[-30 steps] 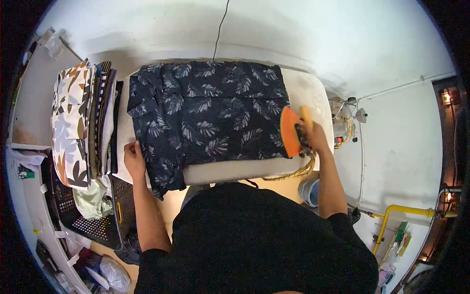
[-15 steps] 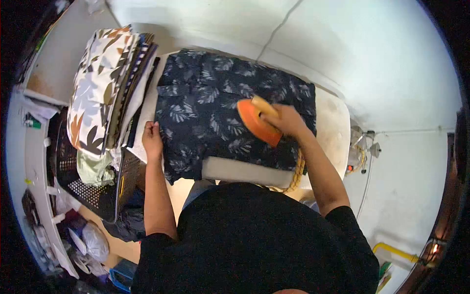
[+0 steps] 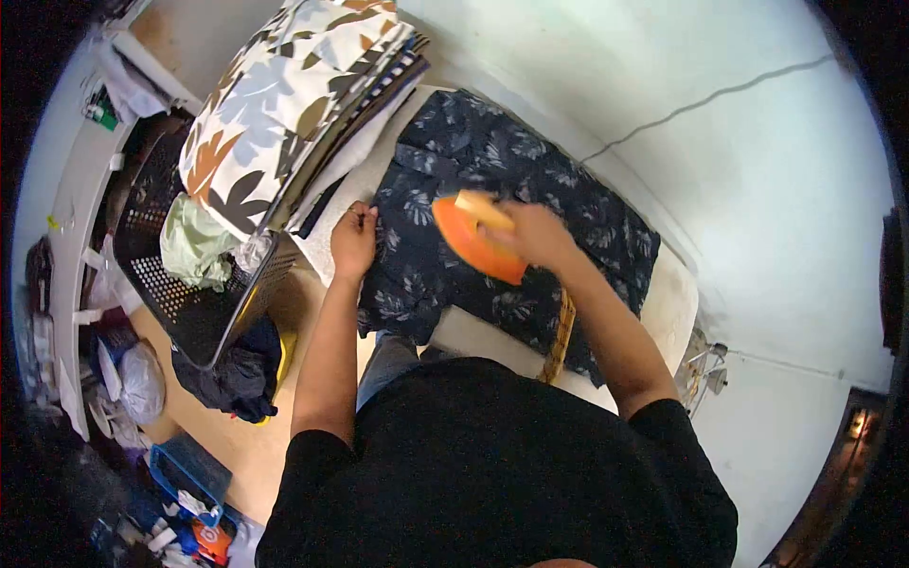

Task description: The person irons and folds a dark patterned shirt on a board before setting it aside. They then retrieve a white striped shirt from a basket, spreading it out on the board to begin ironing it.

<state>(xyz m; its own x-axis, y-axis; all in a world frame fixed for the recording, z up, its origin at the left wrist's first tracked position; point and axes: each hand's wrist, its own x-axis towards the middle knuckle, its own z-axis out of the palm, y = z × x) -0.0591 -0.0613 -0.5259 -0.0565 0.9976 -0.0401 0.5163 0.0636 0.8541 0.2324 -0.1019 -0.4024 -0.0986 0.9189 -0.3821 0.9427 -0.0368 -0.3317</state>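
Centre of frame: right hand (image 3: 538,235) grips orange iron (image 3: 462,235) on dark leaf-print fabric (image 3: 544,170); left hand (image 3: 353,244) pinches the fabric's left edge. Strokes best kept flat, cloth taut.

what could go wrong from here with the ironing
The left hand is at the edge of the dark leaf-print cloth, so it might get burned if the orange iron swings far that way. The yellowish cord hangs down from the right hand over the cloth and could drag or crease it. The folded stack juts over the black basket and may topple if bumped.
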